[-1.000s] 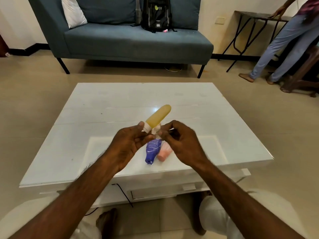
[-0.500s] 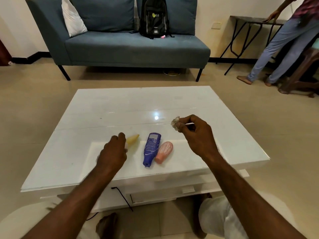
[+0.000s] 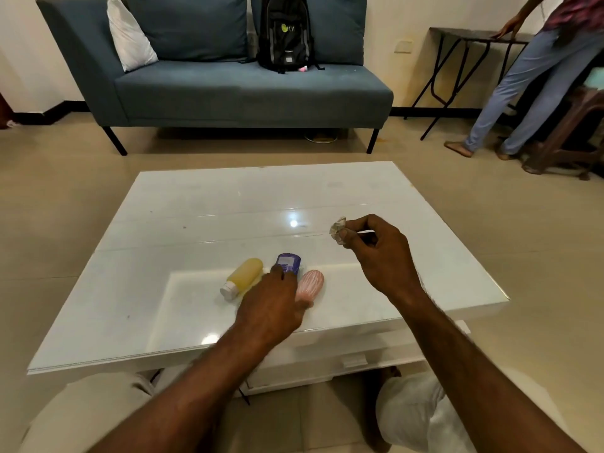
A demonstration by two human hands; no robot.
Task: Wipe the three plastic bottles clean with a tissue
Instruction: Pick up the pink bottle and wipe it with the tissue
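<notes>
In the head view, the left hand (image 3: pixel 273 308) lies low over the blue bottle (image 3: pixel 289 262), its fingers curled down around the bottle's near part so that only the far end, with a label, shows; whether the fingers have closed on it or only rest on it cannot be told. The right hand (image 3: pixel 376 253) is raised over the white table (image 3: pixel 202 210), thumb and forefinger pinched tight on a small crumpled tissue (image 3: pixel 337 229), the other fingers loosely curled behind. The three bottles lie side by side on the near part of the table: the yellow bottle (image 3: pixel 245 276) on the left with its white cap toward the person, the blue one in the middle, the pink bottle (image 3: pixel 310 284) on the right, its near end covered by the left hand. The blue bottle's cap is hidden. Behind the table stand a blue sofa (image 3: pixel 228 89) with a black backpack (image 3: pixel 285 32) on it, and at the right edge a standing person (image 3: pixel 536 83) is cut off above the waist. Half a second ago the left hand was setting the yellow bottle down at the left; it has since let go and shifted right onto the blue one, while the right hand has kept the tissue aloft in about the same place
</notes>
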